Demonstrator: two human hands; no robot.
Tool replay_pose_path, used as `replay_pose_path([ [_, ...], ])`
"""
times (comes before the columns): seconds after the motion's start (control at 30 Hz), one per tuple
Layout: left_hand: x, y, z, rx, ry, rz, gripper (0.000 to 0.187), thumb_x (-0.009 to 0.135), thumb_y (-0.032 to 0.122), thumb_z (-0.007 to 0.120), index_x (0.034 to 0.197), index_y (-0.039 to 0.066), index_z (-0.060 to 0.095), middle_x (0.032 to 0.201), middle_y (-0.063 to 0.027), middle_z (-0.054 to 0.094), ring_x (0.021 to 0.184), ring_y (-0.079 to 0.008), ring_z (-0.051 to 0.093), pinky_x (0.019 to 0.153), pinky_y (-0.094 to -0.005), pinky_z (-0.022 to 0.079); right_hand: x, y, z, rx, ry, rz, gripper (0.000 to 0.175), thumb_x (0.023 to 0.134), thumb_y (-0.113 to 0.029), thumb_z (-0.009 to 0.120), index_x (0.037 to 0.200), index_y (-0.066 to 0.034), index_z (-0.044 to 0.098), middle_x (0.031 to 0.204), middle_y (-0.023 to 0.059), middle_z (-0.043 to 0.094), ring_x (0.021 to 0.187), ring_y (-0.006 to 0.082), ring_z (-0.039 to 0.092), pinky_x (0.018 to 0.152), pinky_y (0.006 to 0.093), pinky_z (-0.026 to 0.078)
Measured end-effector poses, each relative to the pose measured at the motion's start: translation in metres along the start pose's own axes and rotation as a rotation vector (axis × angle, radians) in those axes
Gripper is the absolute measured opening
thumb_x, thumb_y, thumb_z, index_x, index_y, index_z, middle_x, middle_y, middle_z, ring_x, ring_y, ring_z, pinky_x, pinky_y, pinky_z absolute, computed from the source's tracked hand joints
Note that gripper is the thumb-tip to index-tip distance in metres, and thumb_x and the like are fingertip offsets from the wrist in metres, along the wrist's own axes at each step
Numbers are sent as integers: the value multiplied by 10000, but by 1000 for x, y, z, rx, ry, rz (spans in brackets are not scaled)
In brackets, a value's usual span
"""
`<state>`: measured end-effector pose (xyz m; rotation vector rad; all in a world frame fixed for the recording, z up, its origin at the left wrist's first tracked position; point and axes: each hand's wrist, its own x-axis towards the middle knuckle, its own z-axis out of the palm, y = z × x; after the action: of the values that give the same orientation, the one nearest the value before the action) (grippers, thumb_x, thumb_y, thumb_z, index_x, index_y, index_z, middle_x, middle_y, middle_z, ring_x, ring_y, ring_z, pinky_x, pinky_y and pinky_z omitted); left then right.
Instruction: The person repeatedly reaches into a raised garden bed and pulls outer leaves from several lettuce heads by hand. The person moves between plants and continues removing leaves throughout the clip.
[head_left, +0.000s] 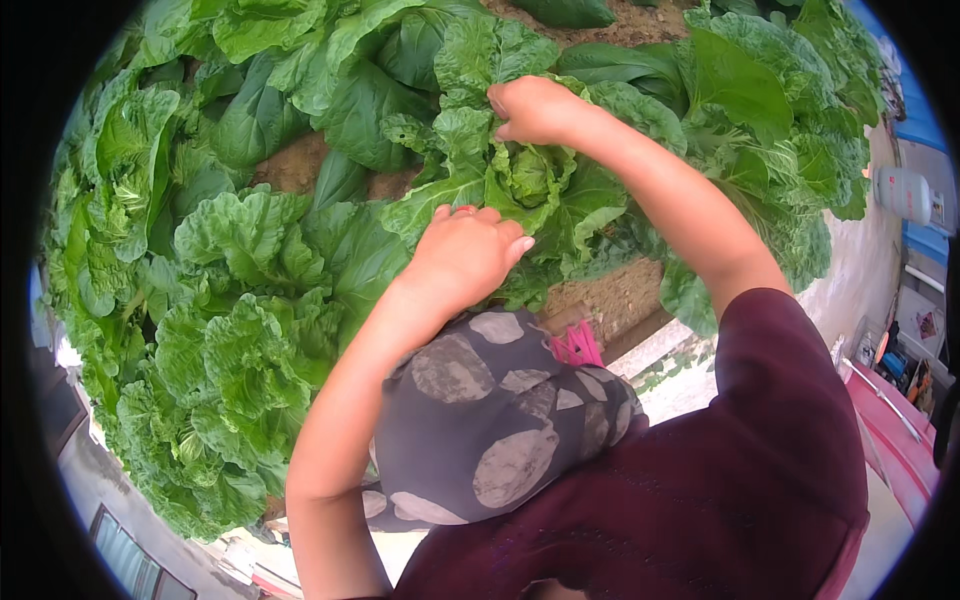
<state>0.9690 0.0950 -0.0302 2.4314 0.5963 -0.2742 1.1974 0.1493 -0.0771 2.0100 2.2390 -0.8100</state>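
Observation:
A Chinese cabbage with a small, loosely curled heart (531, 178) grows between my two hands. On its near left side, my left hand (472, 255) rests against an outer leaf (439, 206), back of the hand up. Its fingertips are hidden under the knuckles, so I cannot see whether they grip the leaf. My right hand (536, 109) reaches over the far side of the heart, fingers bent down and thumb beside them. Its fingertips touch the frilled leaves (463, 135) there; whether a leaf is pinched between them is unclear.
Leafy greens (247, 232) crowd the raised bed on both sides, with bare soil (296, 161) between some plants. Bundled pink cord (577, 345) lies by the near bed edge. At the right stand a grey gas cylinder (900, 193) and a pink object (892, 427).

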Motion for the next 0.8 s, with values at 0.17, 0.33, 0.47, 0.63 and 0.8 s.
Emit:
replay_pose_path([
  [0.17,23,9,-26,-73,-158,-189,408,1049,334,428,929,18,655,923,-258,686,894,-459,647,820,-551,502,13,0,-1,-42,-17,-8,378,761,-296,818,976,-37,644,908,160,710,914,373,684,800,472,542],
  [0.33,39,-12,-17,-119,87,-219,241,985,191,485,1138,54,610,882,-227,710,868,-413,695,806,-520,549,17,-6,-1,-45,-54,-15,420,773,-286,805,1081,-34,671,995,171,721,989,369,684,861,470,552],
  [0.47,55,3,-18,311,-70,-140,236,848,112,629,1077,98,686,845,-152,700,823,-322,705,736,-433,556,18,-3,5,-44,-42,-10,410,776,-272,795,1079,-27,667,995,180,719,985,375,684,862,474,552],
  [0.63,61,3,-6,478,194,318,94,714,102,665,805,116,690,849,-42,617,906,-245,646,778,-370,523,20,-6,1,-30,-52,-21,380,776,-220,773,1076,-16,658,984,191,715,980,381,683,855,479,550],
  [0.8,75,-8,0,393,-76,89,275,783,91,652,1054,75,698,1211,-116,629,1241,-279,554,1066,-439,428,15,0,-5,44,-59,-86,330,760,-169,772,1034,-19,667,958,179,714,952,371,688,821,464,553],
])
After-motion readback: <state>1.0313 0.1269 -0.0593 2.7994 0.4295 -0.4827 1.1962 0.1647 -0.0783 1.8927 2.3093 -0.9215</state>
